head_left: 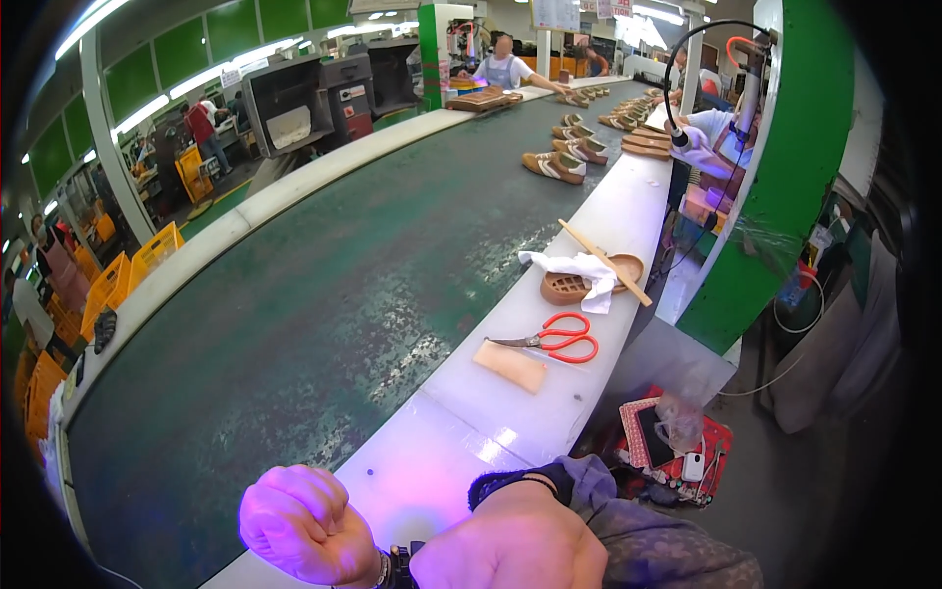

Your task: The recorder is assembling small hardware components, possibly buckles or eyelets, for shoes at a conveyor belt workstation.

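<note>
My left hand (302, 524) is curled into a fist at the lower edge, over the near end of the white ledge. Nothing shows in its fingers. On its wrist is a dark watch or band (398, 565). The back of my right hand (518, 546) lies against that wrist, close to the band; its fingers are hidden. Farther up the ledge are scissors (567, 341) with red handles, lying partly over a tan flat piece (510, 365). Beyond them a brown shoe sole (569, 285) carries a white cloth (596, 275) and a wooden stick (610, 265).
Left of the ledge runs a green conveyor belt (294, 304) with several brown-and-white shoes (553, 167) toward its far end. A green post (785, 187) rises at the right. Below it sits a red box (702, 456) of small items. People (505, 69) work farther off.
</note>
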Motion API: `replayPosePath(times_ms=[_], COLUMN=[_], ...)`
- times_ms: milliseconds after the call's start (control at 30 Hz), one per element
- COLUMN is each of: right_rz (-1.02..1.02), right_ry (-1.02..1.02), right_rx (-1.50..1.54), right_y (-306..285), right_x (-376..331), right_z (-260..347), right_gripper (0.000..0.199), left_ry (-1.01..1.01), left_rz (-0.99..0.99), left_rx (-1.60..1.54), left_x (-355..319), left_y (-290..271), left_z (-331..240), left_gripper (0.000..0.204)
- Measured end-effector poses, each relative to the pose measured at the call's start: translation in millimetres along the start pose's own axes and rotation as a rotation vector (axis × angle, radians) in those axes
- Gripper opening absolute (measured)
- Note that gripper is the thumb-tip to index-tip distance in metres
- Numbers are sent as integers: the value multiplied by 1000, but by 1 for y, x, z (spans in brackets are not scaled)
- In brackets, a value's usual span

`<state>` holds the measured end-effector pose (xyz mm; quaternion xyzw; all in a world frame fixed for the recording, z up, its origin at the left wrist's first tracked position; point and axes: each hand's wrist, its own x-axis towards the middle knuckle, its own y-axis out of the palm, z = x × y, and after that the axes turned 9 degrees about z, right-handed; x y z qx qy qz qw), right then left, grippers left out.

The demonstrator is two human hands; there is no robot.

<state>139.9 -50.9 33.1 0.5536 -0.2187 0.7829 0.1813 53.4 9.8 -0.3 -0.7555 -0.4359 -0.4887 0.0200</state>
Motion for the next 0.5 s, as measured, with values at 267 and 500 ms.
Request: replayPosePath(times_ms=[267, 500], right_rz=[-27, 120], right_ry=[29, 33], right_rx=[1, -59], right_y=[2, -5], right_x=[-3, -12], right_z=[1, -2], right_gripper=[19, 22], left_ry=[2, 16], left_rz=[16, 27], left_rx=[3, 6], left_x=[0, -3], left_y=[-5, -13], left_z=[-2, 9], left_gripper=[31, 39])
